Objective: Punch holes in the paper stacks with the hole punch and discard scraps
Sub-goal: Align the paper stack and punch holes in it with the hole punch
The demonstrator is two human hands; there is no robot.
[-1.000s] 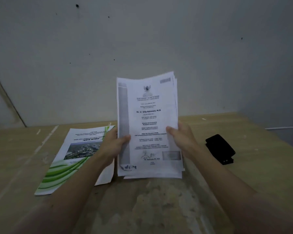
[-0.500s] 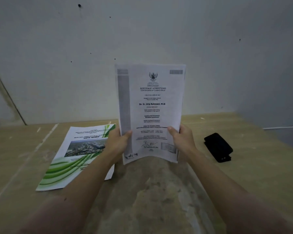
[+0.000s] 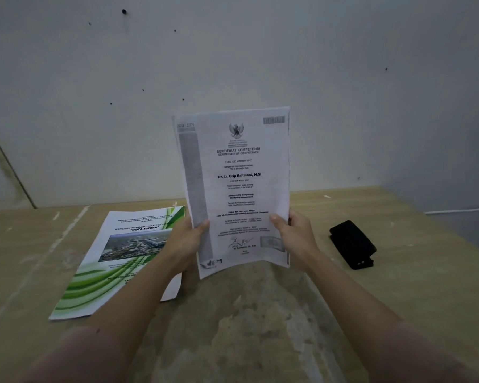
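Head view: two hands (image 3: pixel 241 241), two paper stacks (image 3: pixel 237 189), one hole punch (image 3: pixel 353 244).

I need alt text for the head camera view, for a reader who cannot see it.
Two bare hands, left hand and right hand, hold a paper stack upright above a wooden table. A green-striped booklet lies flat at left; a black hole punch sits at right, untouched.
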